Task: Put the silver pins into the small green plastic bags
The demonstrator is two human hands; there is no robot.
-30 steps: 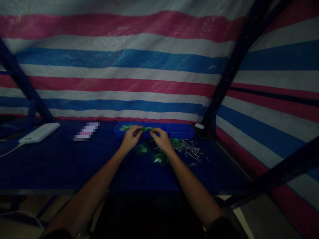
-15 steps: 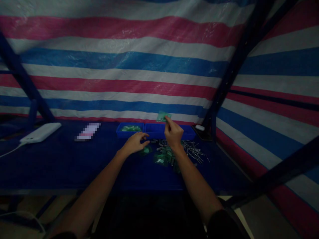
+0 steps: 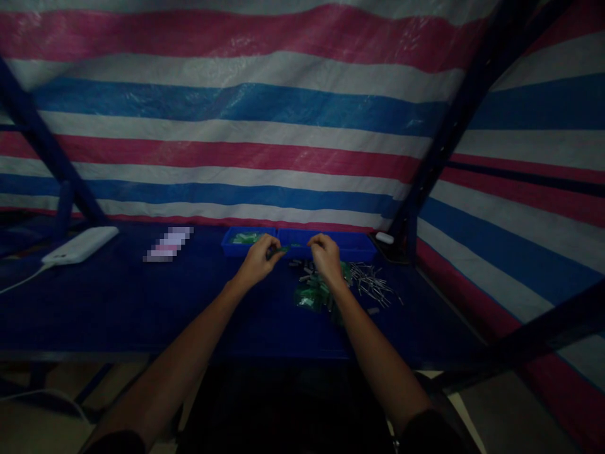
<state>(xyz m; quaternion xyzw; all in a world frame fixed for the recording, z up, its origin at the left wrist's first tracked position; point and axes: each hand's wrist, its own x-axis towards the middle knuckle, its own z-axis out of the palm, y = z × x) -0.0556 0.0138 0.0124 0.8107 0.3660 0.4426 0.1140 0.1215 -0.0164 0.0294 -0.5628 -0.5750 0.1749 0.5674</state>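
My left hand [image 3: 259, 260] is closed in a pinch on a small green plastic bag [image 3: 283, 250], in front of the blue trays. My right hand [image 3: 327, 257] is level with it, a short gap to the right, its thumb and forefinger pinched at the edge of a thin green bag [image 3: 296, 245]. Seen nearly edge-on, this bag spans the gap; I cannot tell whether both hands hold the same one. Below my right hand lies a pile of green bags [image 3: 309, 297] among small dark and grey pieces [image 3: 307, 276].
Thin metal rods [image 3: 373, 287] lie loose right of the pile. Behind my hands stand a small blue tray [image 3: 227, 251] with green bags in it and a longer blue tray [image 3: 352, 252]. A white power bank [image 3: 80, 244] with a cable and a blurred-out object [image 3: 169, 244] lie left.
My right hand has lowered its green bag toward my left hand. My left hand has closed on a green bag, and the bag that lay beneath it is gone from the table.
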